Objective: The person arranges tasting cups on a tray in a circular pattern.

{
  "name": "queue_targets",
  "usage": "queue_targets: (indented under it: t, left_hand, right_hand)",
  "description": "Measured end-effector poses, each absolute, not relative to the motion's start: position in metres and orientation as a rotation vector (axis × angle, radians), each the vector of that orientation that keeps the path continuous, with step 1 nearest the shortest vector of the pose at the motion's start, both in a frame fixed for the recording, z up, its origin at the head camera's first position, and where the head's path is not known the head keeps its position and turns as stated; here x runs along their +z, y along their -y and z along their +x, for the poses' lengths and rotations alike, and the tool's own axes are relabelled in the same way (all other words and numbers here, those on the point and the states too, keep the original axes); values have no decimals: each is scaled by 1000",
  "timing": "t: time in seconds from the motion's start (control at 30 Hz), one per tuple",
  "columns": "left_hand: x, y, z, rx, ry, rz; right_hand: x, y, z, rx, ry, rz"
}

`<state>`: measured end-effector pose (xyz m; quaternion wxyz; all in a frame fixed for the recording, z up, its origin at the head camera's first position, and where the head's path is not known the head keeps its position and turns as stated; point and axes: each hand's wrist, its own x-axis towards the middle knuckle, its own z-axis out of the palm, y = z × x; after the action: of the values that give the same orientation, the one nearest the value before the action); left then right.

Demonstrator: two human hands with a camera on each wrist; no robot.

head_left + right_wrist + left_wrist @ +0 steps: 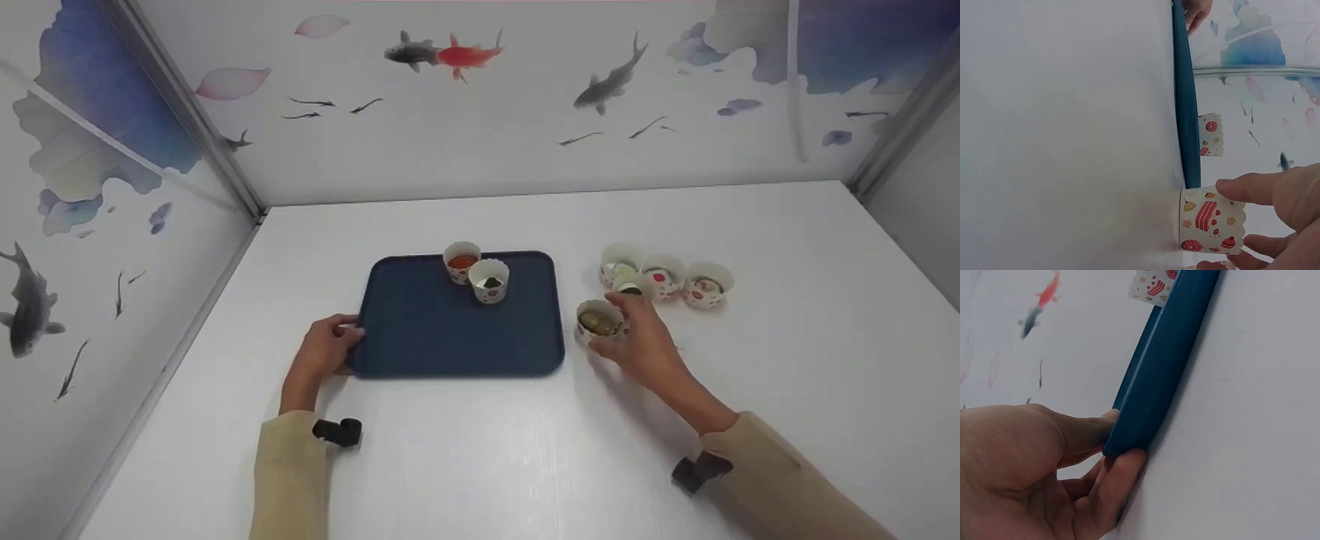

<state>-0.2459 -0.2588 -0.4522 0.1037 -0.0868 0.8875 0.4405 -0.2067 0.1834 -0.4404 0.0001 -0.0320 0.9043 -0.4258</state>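
My left hand (324,346) pinches the left edge of a dark blue tray (450,337), thumb above and a finger under the rim in the left wrist view. Just right of the tray, my right hand (637,341) grips a patterned paper cup (598,321) with brownish-green contents, upright. The right wrist view shows its thumb on one side of the cup (1210,219) and fingers at the other. On the tray's far part stand a paper cup with red contents (461,262) and one with a dark piece inside (489,282), side by side.
Beyond my right hand several more paper cups stand close together, among them a cup with a red spot inside (664,277) and the rightmost cup (707,285). White walls painted with fish (611,86) enclose the white table (480,450) at the back and sides.
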Motion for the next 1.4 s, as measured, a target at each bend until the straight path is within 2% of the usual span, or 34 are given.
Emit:
queue_targets:
  t: [0.47,0.87,1.4]
  left_hand:
    - [-450,259,-245,1283,-2619,-265]
    - [-452,259,-246,1294,-2613,-271]
    - [-451,259,-246,1289,-2627,-283]
  right_hand:
    - [-428,-182,-219,-1222,-2762,-72]
    - [-426,-175,-216,-1221,-2781,-83]
    - [-419,-140,-223,-1225,-2814,-183]
